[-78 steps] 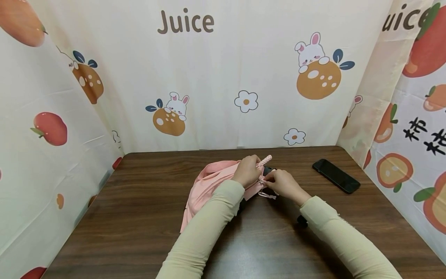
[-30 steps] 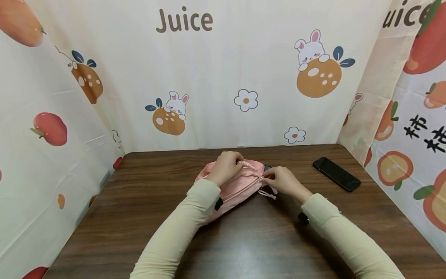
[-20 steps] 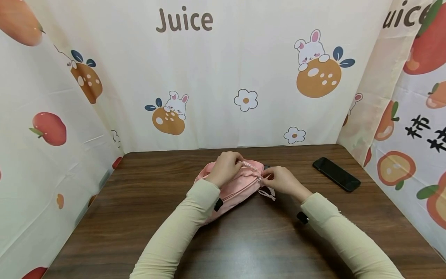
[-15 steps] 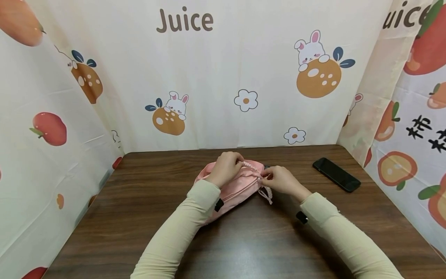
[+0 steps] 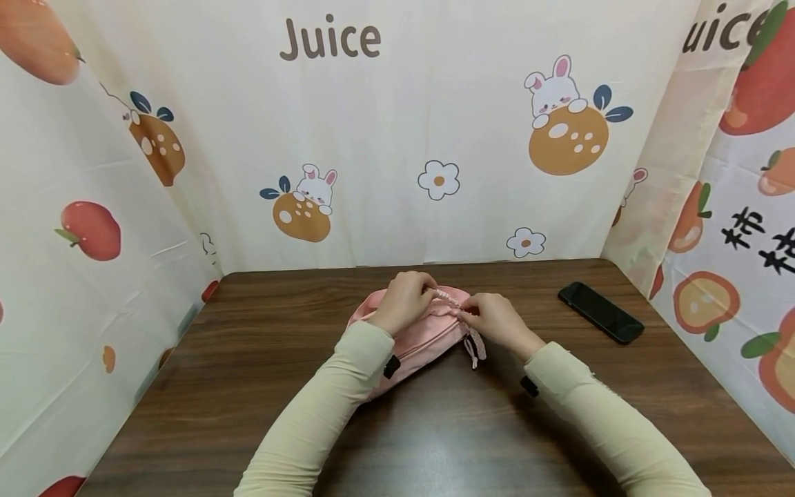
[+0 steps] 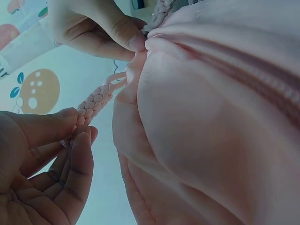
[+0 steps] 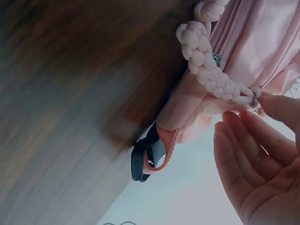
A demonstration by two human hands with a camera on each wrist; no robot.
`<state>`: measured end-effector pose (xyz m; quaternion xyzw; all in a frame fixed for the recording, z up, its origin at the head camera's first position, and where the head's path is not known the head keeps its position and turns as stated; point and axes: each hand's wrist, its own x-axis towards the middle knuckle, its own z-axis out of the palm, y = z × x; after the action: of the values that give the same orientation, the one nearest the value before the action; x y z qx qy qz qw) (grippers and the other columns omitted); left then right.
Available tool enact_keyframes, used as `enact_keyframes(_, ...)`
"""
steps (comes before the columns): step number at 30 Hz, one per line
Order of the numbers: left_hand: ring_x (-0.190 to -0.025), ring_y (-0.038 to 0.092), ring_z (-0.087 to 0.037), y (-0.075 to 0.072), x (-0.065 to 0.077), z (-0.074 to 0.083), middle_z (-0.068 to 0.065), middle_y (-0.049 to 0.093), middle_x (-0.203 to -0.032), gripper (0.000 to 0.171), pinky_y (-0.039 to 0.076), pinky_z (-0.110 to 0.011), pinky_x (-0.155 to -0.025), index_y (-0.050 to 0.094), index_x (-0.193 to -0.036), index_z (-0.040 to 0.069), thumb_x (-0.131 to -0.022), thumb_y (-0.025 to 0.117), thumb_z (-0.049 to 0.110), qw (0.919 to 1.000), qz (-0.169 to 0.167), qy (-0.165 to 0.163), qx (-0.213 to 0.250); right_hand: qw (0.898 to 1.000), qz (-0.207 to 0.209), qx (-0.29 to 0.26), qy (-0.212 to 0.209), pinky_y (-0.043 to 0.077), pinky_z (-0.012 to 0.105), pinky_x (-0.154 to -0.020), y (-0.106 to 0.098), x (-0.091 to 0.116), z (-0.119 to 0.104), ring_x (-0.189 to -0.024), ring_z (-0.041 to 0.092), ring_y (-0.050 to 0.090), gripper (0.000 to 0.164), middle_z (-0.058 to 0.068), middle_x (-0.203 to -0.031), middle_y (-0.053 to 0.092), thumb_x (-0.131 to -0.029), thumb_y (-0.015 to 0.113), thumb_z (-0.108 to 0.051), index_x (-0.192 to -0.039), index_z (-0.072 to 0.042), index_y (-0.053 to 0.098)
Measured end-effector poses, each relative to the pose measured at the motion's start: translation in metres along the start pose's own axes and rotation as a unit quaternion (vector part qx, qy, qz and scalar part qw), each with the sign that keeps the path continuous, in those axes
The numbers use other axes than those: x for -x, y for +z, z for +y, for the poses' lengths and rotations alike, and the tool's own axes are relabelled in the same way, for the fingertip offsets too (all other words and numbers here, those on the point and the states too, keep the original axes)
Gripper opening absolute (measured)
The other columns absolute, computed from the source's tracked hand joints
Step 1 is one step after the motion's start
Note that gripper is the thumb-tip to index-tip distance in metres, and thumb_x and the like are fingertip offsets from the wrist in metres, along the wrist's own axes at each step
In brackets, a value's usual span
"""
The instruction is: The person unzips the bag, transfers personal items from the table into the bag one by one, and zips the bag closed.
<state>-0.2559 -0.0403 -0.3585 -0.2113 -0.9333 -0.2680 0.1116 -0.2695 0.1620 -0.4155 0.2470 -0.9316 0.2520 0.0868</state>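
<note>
A pink waist bag lies on the table under both hands. My left hand pinches a braided zipper pull between thumb and fingers, drawn away from the fabric in the left wrist view. With thumb and fingertips, my right hand pinches the bag's cloth at the end of a zipper. Beside those fingertips a second braided pull hangs from a small metal ring. Another zipper runs along the bag, its metal slider partly behind the braid. The hands hide parts of the bag.
A black phone lies on the dark wooden table, to the right of the bag. A black buckle on pink webbing sticks out from the bag's end. A printed curtain stands behind the table.
Since the earliest frame, my left hand has moved left, drawing the braided pull with it, and the bag has shifted. My right hand has lately edged left; the dangling pull now hangs straighter.
</note>
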Motion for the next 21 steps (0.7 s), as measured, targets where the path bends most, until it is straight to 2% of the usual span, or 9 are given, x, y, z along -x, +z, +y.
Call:
enact_keyframes(10,-0.072,0.061,-0.015,-0.001,0.002,-0.001,-0.007,0.074,-0.091,0.012,0.047,-0.027,-0.065,0.075,-0.095,0.005,-0.092,0.066,0.011,0.9999,0.002,-0.002,0.011,1.0,0.017,0.024,-0.004,0.049,0.031,-0.062,0.002,0.001,-0.002,-0.065,0.01,0.059,0.009,0.001,-0.076,0.071,-0.087,0.068,-0.012,-0.082,-0.008,0.075)
enact_keyframes(21,-0.08,0.066,-0.017,-0.008,0.013,-0.01,-0.006,0.075,-0.094,0.014,0.052,-0.032,-0.072,0.075,-0.099,0.004,-0.091,0.065,0.011,0.9995,0.007,-0.017,0.024,1.0,0.019,0.013,-0.007,0.043,0.028,-0.059,0.001,0.002,0.002,-0.06,0.008,0.051,0.011,-0.002,-0.071,0.066,-0.088,0.067,-0.013,-0.079,-0.011,0.073)
